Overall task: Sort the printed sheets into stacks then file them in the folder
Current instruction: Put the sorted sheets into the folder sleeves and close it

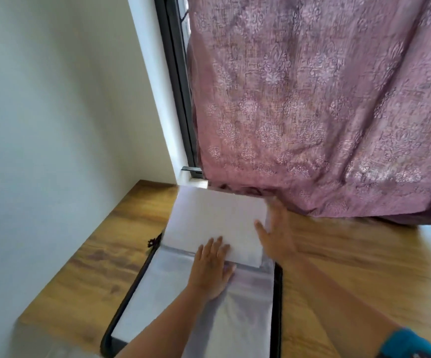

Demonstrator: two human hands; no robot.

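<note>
A black zip folder (124, 301) lies open on the wooden table, its clear plastic sleeves (250, 306) showing. A stack of white printed sheets (214, 218) lies at its far end, half inside a sleeve. My left hand (213, 270) presses flat on the sleeve and the near edge of the sheets, fingers straight. My right hand (277, 233) rests with straight fingers against the right edge of the stack. The print on the sheets is too faint to read.
The wooden table (351, 267) stretches to the right of the folder. A purple patterned curtain (325, 112) hangs down to the table just behind the sheets. A white wall (54, 112) and a dark window frame (181, 99) stand at the left.
</note>
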